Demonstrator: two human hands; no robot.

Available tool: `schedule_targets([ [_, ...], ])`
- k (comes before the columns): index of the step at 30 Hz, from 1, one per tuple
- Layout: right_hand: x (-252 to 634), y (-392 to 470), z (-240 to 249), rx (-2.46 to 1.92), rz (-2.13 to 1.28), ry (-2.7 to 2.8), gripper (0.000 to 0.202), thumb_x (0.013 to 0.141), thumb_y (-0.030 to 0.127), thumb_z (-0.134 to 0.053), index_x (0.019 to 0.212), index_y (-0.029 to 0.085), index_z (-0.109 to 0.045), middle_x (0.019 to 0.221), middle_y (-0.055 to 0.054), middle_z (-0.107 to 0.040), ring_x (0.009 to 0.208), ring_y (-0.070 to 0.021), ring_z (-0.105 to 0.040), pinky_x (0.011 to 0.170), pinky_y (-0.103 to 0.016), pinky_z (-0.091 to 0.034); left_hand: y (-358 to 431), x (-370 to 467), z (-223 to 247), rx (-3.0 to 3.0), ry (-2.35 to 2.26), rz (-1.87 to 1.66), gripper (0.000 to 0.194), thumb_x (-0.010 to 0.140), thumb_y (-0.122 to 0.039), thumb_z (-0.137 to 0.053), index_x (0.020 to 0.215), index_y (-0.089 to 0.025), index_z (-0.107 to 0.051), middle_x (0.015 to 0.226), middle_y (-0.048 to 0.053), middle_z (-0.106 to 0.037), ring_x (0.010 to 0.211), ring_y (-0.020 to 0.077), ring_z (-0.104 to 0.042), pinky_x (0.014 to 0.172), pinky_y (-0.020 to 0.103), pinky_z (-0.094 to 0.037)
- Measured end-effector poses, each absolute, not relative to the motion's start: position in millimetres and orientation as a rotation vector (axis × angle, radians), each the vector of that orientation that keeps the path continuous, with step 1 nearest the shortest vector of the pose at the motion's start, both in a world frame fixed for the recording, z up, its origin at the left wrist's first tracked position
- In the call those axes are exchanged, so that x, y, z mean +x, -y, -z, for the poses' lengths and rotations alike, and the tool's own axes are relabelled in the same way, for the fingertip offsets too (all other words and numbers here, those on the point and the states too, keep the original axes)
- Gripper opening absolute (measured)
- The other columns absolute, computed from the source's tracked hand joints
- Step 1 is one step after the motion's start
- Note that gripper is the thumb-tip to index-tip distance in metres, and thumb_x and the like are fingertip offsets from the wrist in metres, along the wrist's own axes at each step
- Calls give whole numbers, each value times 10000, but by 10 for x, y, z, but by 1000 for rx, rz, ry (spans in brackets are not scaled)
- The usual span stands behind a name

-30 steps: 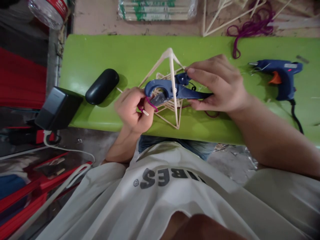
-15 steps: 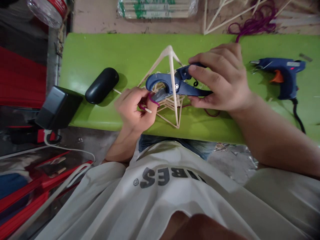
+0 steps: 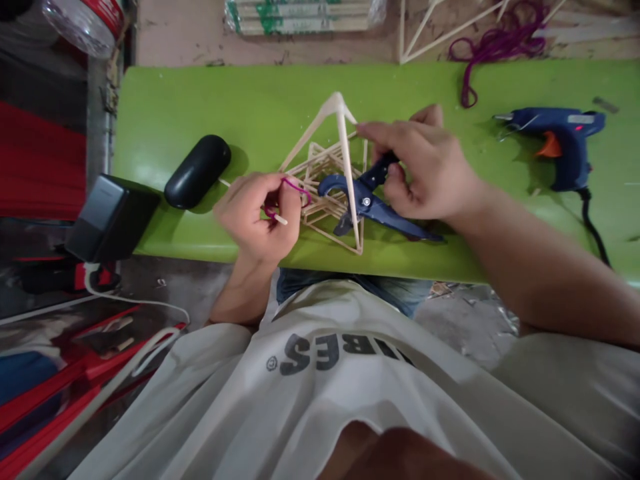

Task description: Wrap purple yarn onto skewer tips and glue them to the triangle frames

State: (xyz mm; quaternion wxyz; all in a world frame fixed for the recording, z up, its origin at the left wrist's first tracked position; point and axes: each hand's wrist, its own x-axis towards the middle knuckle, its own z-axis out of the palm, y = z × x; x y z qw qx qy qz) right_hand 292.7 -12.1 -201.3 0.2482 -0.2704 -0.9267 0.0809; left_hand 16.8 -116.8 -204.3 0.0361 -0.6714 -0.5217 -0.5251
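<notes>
My left hand (image 3: pixel 257 217) is closed around a thin wooden stick (image 3: pixel 281 219), whose ends poke out on both sides of the fist. A purple cord (image 3: pixel 299 189) loops over its thumb and fingers. My right hand (image 3: pixel 425 170) grips one handle of a blue pipe cutter (image 3: pixel 367 201); the other handle is swung down, and the jaws are spread apart. The cutter's head reaches behind the front bar of a frame of glued wooden sticks (image 3: pixel 342 143), which stands between my hands. Smaller sticks crisscross inside this frame, partly hidden by the cutter.
On the green board (image 3: pixel 165 100) lie a black oval case (image 3: pixel 197 172) and, at right, a blue glue gun (image 3: pixel 570 143) with its cable. A dark power bank (image 3: pixel 111 217) sits at left. Behind are packed sticks (image 3: pixel 305 17), another stick frame (image 3: pixel 440 39) and a purple cord bundle (image 3: pixel 505 37).
The cutter has moved right and away from the cord at my left hand, and its handles have opened wider. A cord loop that my right hand covered now shows on the board.
</notes>
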Motion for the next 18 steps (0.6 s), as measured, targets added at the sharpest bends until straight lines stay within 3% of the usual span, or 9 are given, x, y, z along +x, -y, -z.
schedule_targets([
  [4, 2922, 152, 1987, -925, -145, 2571, 497, 1052, 340, -368, 1474, 350, -630, 1196, -102, -760, 1066, -341, -724, 1027, -645, -505, 1215, 188, 2053, -2117, 1620, 1618, 172, 1058, -320, -752, 899, -255, -745, 706, -3, -662, 646, 143, -585, 632, 388, -480],
  [12, 2836, 252, 1948, -952, -53, 2415, 455, 903, 251, -548, 1343, 321, -636, 1179, -113, -727, 1028, -356, -694, 955, -621, -495, 1201, 323, 2006, -2173, 1531, 1586, 173, 1044, -245, -715, 876, -249, -674, 742, -3, -705, 677, 161, -648, 644, 376, -479],
  [18, 2807, 273, 1925, -1026, -250, 2440, 369, 951, 276, -549, 1301, 369, -617, 1277, -95, -713, 1154, -368, -670, 1078, -662, -453, 1151, 317, 2035, -2208, 1487, 1571, 139, 1006, -217, -729, 873, -221, -686, 774, -3, -742, 700, 150, -671, 654, 349, -457],
])
